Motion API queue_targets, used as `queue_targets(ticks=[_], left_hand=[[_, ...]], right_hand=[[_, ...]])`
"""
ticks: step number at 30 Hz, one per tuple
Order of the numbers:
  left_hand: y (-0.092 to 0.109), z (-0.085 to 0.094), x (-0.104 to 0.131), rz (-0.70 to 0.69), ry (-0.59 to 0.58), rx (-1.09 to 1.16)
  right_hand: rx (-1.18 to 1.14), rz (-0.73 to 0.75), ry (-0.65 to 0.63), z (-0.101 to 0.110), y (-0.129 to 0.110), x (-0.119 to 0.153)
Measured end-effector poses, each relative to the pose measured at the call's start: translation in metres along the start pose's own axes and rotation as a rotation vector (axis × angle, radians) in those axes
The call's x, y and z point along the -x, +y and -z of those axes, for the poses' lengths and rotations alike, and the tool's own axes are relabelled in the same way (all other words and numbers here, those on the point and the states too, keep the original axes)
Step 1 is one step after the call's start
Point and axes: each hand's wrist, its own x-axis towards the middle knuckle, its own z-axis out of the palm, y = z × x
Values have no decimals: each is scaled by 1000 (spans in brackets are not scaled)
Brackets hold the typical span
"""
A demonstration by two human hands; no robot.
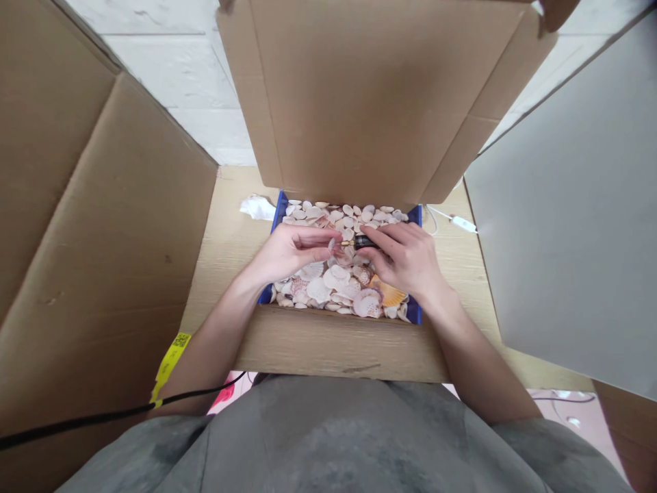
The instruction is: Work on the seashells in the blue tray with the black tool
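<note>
Between the thumb and fingers of my left hand (290,252) a small pale seashell (331,244) is pinched on edge. My right hand (408,257) is closed around a small black hand drill (363,241), whose brass-coloured chuck points left at the shell. Whether the bit touches the shell is too small to tell. Both hands are above an open cardboard box with blue sides (417,313), filled with loose shells. White and pinkish scallop shells (319,289) lie at its front, and an orange scallop shell (391,293) sits below my right hand.
The box's raised cardboard lid (380,96) stands behind the shells. A cardboard panel (113,226) walls the left, a grey panel (569,205) the right. Crumpled white tissue (257,207) lies left of the box; a white cable switch (463,224) lies right. A black cable (200,394) crosses near my left arm.
</note>
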Motion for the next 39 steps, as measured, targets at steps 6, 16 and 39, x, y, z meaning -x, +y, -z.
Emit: queue_targets(ticks=[6,16,39], left_hand=[[1,-2,0,1,-48,23],[2,1,1,45,-95,19],[5,2,2,-92,-45,-94]], right_hand=[[1,73,90,2,0,-1],[-5,126,168,4,0,-1],[-19,69,-7,4,-2,0]])
